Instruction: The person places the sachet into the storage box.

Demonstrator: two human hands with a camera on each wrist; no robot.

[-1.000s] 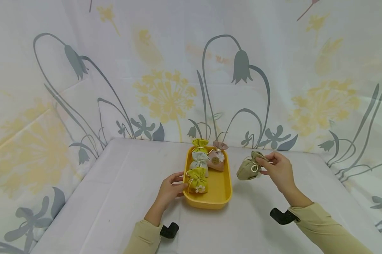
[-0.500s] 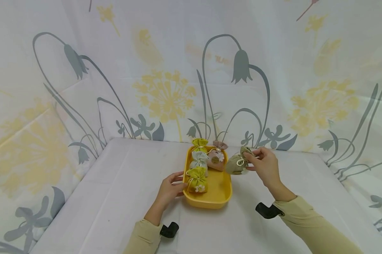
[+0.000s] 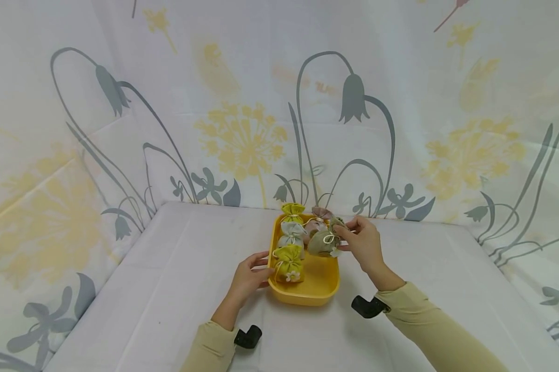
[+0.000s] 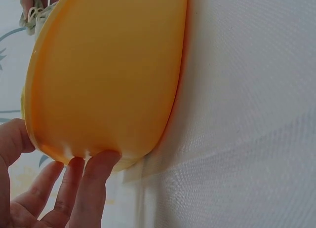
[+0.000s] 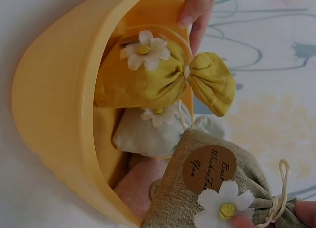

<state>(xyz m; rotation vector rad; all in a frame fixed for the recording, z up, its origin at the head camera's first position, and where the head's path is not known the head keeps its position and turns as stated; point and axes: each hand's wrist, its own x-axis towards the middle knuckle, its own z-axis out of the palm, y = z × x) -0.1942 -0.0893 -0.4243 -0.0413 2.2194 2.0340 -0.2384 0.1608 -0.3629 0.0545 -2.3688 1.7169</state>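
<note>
My right hand (image 3: 366, 245) pinches a grey-green drawstring pouch (image 3: 323, 243) by its gathered neck, above the right side of a yellow plastic bin (image 3: 309, 298). In the right wrist view this linen pouch (image 5: 173, 193) shows a round brown label and a white flower. At the bin's left side, my left hand (image 3: 250, 274) grips the wall, thumb at the rim and fingers against the outside (image 4: 94, 183). Inside lie two yellow-green pouches (image 3: 289, 263) (image 3: 292, 212), a pale grey-blue pouch (image 3: 291, 233) and a pink one (image 3: 317, 213), partly hidden behind the held pouch.
The bin stands on a white cloth-covered table (image 3: 191, 248). A white curtain (image 3: 261, 62) printed with flowers rises behind and at both sides. Each wrist carries a black camera mount, one near the left sleeve (image 3: 248, 337) and one near the right (image 3: 369, 307).
My right hand has carried the grey-green pouch leftward from beside the bin to over its right side, now covering part of the pink pouch. The left hand and bin have stayed put.
</note>
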